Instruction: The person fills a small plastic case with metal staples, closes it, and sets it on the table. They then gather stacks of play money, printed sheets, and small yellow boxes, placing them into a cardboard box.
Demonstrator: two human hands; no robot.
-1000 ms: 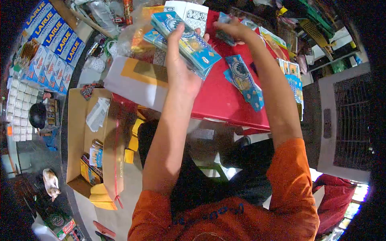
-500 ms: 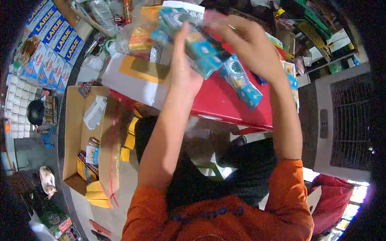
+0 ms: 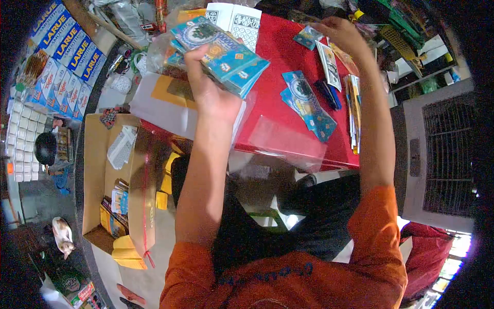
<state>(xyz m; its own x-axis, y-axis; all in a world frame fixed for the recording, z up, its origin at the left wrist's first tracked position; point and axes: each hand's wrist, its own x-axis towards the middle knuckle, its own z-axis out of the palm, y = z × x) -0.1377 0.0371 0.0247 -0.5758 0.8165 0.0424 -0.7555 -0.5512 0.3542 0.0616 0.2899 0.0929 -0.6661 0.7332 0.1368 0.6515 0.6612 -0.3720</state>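
My left hand (image 3: 218, 98) is closed around a fanned stack of blue printed packets (image 3: 221, 51), thumb on top. Over the far right of the red table (image 3: 272, 51), my right hand (image 3: 342, 36) has its fingers bent and pressed at the edge of a small blue-and-white packet (image 3: 307, 37). More blue packets (image 3: 309, 105) lie overlapped between the hands. Beside them are a dark blue object (image 3: 328, 95), which looks like a stapler, and a printed slip (image 3: 328, 66). Clear plastic film (image 3: 283, 140) lies along the table's front edge.
White printed sheets (image 3: 234, 23) and a yellow envelope (image 3: 175, 91) are at the table's left. A row of upright cards (image 3: 353, 113) stands by its right edge. An open cardboard box (image 3: 141, 190) sits at lower left, and a cat (image 3: 63, 237) lies beyond it.
My left hand has moved left with its blue packets, tilting them flatter. My right hand has moved away, up and to the right. Clear film now shows at the table's front edge.
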